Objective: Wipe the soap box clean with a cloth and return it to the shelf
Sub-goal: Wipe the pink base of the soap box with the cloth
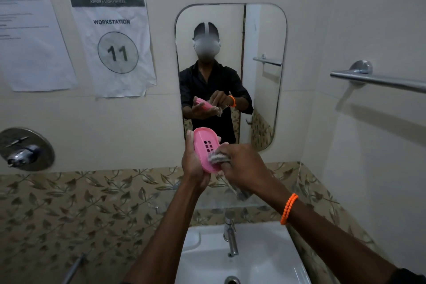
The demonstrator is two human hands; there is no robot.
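A pink oval soap box (pixel 204 145) with drain slots in its middle is held up in front of the mirror, tilted on its edge. My left hand (pixel 192 163) grips it from the left and below, fingers curled round its rim. My right hand (pixel 242 168) pinches a grey cloth (pixel 217 158) and presses it on the box's lower right part. The rest of the cloth hangs under my right hand (pixel 242 193). A glass shelf (pixel 207 203) runs along the wall just below my hands, partly hidden by my arms.
A white sink (pixel 265 258) with a chrome tap (pixel 230 235) lies below. A mirror (pixel 262 37) hangs straight ahead. A towel bar (pixel 380 80) juts out on the right wall, and a shower mixer (pixel 25 150) on the left.
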